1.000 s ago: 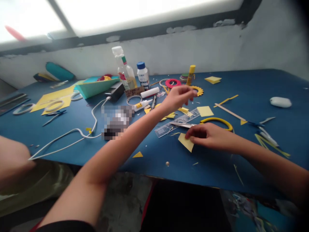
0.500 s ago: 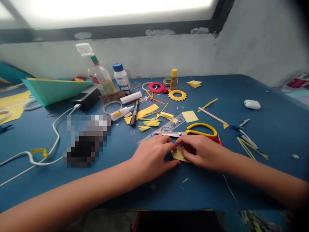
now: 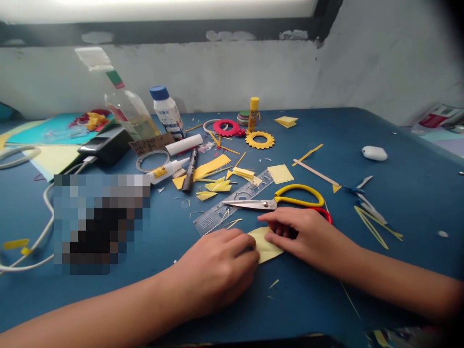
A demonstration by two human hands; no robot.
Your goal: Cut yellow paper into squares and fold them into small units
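Note:
A small piece of yellow paper [image 3: 266,249] lies on the blue table between my two hands, with a faint crease across it. My left hand [image 3: 219,266] has its fingers curled and pinches the left edge of the paper; the fingertips are hidden. At the upper right edge, my right hand [image 3: 308,232] is bent over the paper, its thumb on the sheet and its fingers curled in. Just beyond lie scissors [image 3: 266,205] with yellow and red handles, their blades over a clear ruler [image 3: 213,217]. A yellow paper square [image 3: 280,174] touches the ruler's far end.
Yellow scraps [image 3: 217,186], a black marker [image 3: 190,171] and a glue tube [image 3: 168,170] lie farther back. A glue stick [image 3: 253,114], a blue-capped bottle [image 3: 166,112] and a clear bottle [image 3: 132,113] stand behind. A wooden stick [image 3: 315,172] and a white case [image 3: 374,153] are at right.
The paper has been unfolded wider and shows more of its surface. My left hand has moved down and its fingers have curled in. The view has shifted slightly.

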